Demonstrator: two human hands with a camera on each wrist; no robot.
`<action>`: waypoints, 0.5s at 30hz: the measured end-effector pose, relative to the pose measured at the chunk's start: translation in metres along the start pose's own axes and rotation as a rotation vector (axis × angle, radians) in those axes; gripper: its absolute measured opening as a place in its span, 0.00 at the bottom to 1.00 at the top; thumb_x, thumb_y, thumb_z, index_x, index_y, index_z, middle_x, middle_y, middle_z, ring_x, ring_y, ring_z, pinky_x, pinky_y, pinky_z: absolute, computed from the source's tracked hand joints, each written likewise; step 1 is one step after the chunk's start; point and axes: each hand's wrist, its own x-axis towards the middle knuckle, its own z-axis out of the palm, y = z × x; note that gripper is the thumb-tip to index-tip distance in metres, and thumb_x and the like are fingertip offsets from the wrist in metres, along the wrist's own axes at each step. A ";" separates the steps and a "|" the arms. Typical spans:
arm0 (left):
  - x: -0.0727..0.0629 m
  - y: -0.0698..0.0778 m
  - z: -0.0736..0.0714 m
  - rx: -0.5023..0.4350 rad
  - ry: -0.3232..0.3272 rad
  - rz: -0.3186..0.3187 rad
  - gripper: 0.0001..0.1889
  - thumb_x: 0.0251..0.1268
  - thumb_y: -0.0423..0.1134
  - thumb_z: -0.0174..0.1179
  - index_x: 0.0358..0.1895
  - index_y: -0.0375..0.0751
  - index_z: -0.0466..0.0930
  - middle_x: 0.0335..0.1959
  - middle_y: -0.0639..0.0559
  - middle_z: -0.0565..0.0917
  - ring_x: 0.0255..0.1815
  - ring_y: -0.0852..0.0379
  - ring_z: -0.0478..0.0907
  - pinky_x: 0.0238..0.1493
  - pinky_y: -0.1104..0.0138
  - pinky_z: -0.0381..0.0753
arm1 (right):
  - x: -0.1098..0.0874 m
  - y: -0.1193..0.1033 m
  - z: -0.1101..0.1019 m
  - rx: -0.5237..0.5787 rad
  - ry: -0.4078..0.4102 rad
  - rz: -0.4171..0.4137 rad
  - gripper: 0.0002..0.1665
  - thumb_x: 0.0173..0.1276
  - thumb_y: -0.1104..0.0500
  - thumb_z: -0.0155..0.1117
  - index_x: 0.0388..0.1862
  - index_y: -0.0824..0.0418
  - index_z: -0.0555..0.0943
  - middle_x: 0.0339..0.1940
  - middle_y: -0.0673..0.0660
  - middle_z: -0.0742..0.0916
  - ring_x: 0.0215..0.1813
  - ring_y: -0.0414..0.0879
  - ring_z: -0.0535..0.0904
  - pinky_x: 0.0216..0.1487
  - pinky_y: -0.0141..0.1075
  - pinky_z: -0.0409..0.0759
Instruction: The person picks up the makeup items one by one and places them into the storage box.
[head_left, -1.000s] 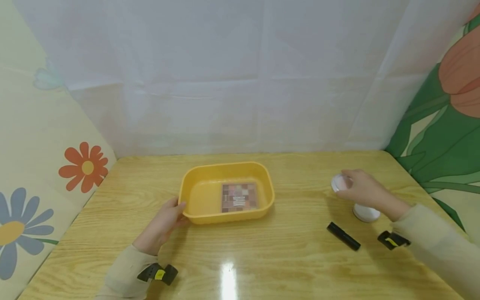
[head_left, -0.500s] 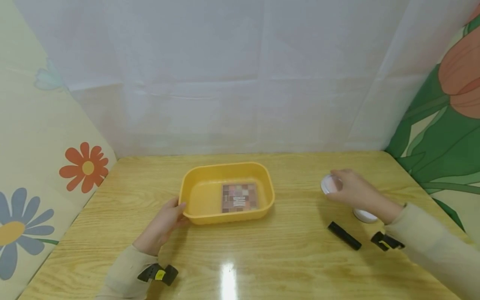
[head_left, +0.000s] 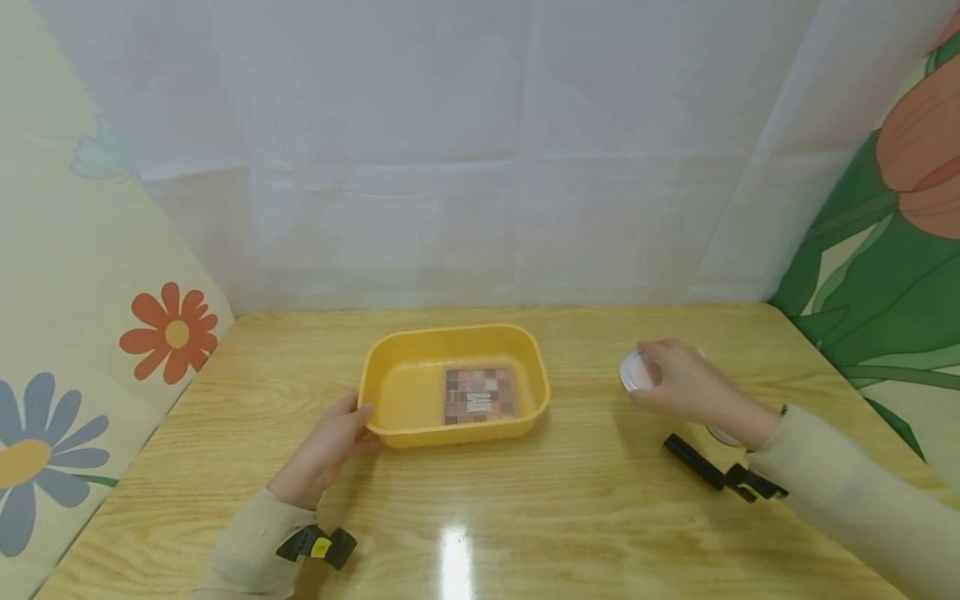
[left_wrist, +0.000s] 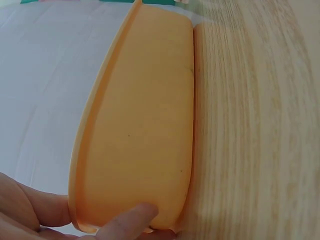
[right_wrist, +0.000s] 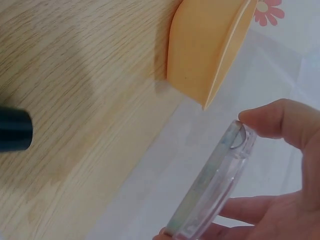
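My right hand (head_left: 693, 387) pinches a round, flat compact (head_left: 636, 372) by its edges, above the table. From the right wrist view the compact is tilted, with a clear rim, thumb on one edge and fingers on the other. My left hand (head_left: 330, 446) grips the left end of a yellow plastic basin (head_left: 457, 436), thumb by the rim and fingers along the outside wall. Inside the basin, toward its right, lies a square makeup palette (head_left: 480, 396) with brown and pink squares. The basin stands on the table, left of the compact.
A black tube (head_left: 692, 460) lies under the right forearm. Just behind that wrist, a white round thing (head_left: 722, 435) rests on the wooden table (head_left: 555, 500), mostly hidden. A white cloth (head_left: 390, 167) hangs behind the table, with flowered panels at both sides.
The right hand has carried the compact leftward, nearer the basin. Its wrist now covers more of the white round thing. The left hand and basin have stayed in place.
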 end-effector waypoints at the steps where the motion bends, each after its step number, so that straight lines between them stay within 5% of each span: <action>1: 0.000 0.000 0.000 -0.001 0.000 0.000 0.25 0.79 0.31 0.31 0.72 0.19 0.44 0.67 0.23 0.61 0.66 0.32 0.64 0.60 0.48 0.72 | 0.000 -0.001 0.000 -0.003 0.002 -0.001 0.44 0.56 0.57 0.71 0.62 0.84 0.66 0.54 0.82 0.74 0.47 0.66 0.75 0.40 0.53 0.76; 12: 0.001 0.000 0.000 0.001 -0.003 -0.003 0.25 0.80 0.31 0.31 0.72 0.18 0.43 0.67 0.23 0.61 0.66 0.32 0.64 0.61 0.48 0.72 | 0.002 -0.013 0.007 -0.056 0.030 -0.016 0.46 0.52 0.53 0.73 0.63 0.79 0.69 0.56 0.79 0.75 0.49 0.70 0.75 0.49 0.71 0.61; 15: 0.001 0.000 0.000 -0.001 -0.007 -0.006 0.26 0.80 0.31 0.31 0.72 0.18 0.42 0.68 0.23 0.60 0.67 0.32 0.63 0.61 0.48 0.71 | 0.003 -0.017 0.008 -0.056 0.030 -0.032 0.45 0.52 0.54 0.73 0.62 0.79 0.69 0.55 0.79 0.76 0.49 0.69 0.75 0.50 0.68 0.67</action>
